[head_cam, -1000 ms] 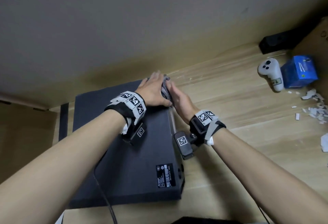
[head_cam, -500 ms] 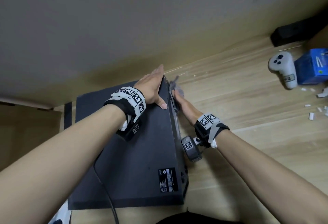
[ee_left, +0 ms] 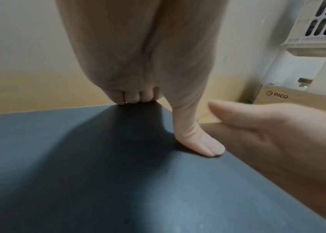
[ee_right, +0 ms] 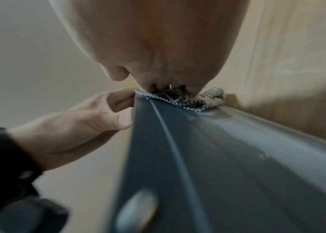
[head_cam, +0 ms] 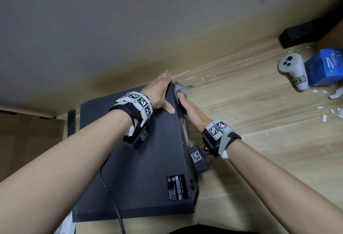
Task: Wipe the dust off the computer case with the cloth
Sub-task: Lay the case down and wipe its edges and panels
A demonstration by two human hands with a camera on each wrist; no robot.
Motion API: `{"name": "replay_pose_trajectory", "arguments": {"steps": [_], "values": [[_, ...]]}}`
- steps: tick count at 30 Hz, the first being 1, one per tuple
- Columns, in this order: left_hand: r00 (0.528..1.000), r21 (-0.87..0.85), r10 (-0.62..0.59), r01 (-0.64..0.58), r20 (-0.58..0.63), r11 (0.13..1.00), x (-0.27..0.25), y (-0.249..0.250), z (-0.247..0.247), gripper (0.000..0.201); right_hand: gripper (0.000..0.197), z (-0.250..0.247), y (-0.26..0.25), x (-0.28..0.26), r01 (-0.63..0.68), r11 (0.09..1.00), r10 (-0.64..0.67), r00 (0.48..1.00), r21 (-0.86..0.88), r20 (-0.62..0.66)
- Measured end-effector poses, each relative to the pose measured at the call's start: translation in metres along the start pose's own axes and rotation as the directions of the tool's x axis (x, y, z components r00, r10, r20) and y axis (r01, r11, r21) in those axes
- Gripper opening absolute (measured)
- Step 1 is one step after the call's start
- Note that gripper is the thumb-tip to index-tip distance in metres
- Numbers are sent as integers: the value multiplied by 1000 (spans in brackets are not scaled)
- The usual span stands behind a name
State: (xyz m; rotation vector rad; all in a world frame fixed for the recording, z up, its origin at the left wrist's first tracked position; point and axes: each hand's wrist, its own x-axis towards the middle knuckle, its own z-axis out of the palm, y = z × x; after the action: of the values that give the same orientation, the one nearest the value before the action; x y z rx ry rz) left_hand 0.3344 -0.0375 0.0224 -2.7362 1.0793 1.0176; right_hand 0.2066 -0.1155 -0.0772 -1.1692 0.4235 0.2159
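The black computer case [head_cam: 139,168] lies flat on the wooden floor. My left hand [head_cam: 159,94] rests on its far right corner, thumb flat on the top [ee_left: 98,173] and fingers bent over the far edge. My right hand [head_cam: 191,111] holds the bunched grey-checked cloth [head_cam: 181,86] and presses it against the case's right side face [ee_right: 228,157], near the far corner. In the right wrist view the cloth [ee_right: 178,98] sticks out under my fingers, which are mostly hidden behind the knuckles.
The wall [head_cam: 130,20] runs close behind the case. A black cable [head_cam: 111,196] crosses its near left part. To the right on the floor lie a white controller [head_cam: 295,70], a blue box [head_cam: 326,66], a long black object [head_cam: 311,33] and paper scraps [head_cam: 334,111].
My right hand has brought the cloth off the top far corner and down onto the right side face. The left hand has stayed at the far corner.
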Motion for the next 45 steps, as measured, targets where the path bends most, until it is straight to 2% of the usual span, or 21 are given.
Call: {"name": "replay_pose_trajectory", "arguments": {"steps": [4,6,10,13,17,23,27,30,32,34,37,39,40,42,44,45], "values": [[1000,11,5,-5,0,1000,2,-1,0,139,56,-7,-11,33,-45,996,41,998,-78,-52],[1000,25,4,-4,4,1000,3,-2,0,139,61,-11,-16,46,-83,992,80,996,-93,-33],[1000,20,1,-2,12,1000,4,-4,2,139,56,-16,-18,56,-86,995,82,994,-52,-71],[1000,18,5,-5,12,1000,5,-3,2,139,59,-16,-2,58,-68,997,65,992,-26,-107],[1000,15,5,-5,13,1000,5,-2,1,139,66,-22,34,41,-111,993,113,991,26,-75],[1000,16,1,-2,12,1000,4,-1,1,138,90,-16,78,-33,-229,973,229,974,-8,-3],[1000,24,-5,5,15,1000,3,-1,0,138,87,-11,92,-53,-249,968,249,968,7,-29],[1000,21,-10,10,13,1000,3,-2,0,139,87,-4,78,-55,-251,965,254,967,79,-23],[1000,17,-5,5,12,1000,3,-2,1,139,87,-2,67,-42,-231,965,238,970,127,-44],[1000,12,2,-2,9,1000,4,-3,1,139,97,-7,66,-16,-187,974,196,978,129,-66],[1000,13,18,-18,0,1000,2,-3,1,138,110,-37,113,56,-135,981,144,988,142,-50],[1000,12,26,-26,-2,1000,2,-3,0,137,107,-63,139,101,-120,987,129,988,106,-82],[1000,9,29,-29,-3,1000,2,-3,0,137,106,-66,133,110,-119,986,132,985,116,-107],[999,4,34,-34,-3,999,2,-4,1,138,100,-48,83,88,-122,976,143,984,179,-110],[999,-2,36,-36,-3,999,2,-4,2,138,64,-20,9,49,-165,961,186,980,220,-77],[999,-8,36,-36,-5,999,2,-5,2,138,46,-14,-5,40,-141,961,159,986,238,-57]]}}
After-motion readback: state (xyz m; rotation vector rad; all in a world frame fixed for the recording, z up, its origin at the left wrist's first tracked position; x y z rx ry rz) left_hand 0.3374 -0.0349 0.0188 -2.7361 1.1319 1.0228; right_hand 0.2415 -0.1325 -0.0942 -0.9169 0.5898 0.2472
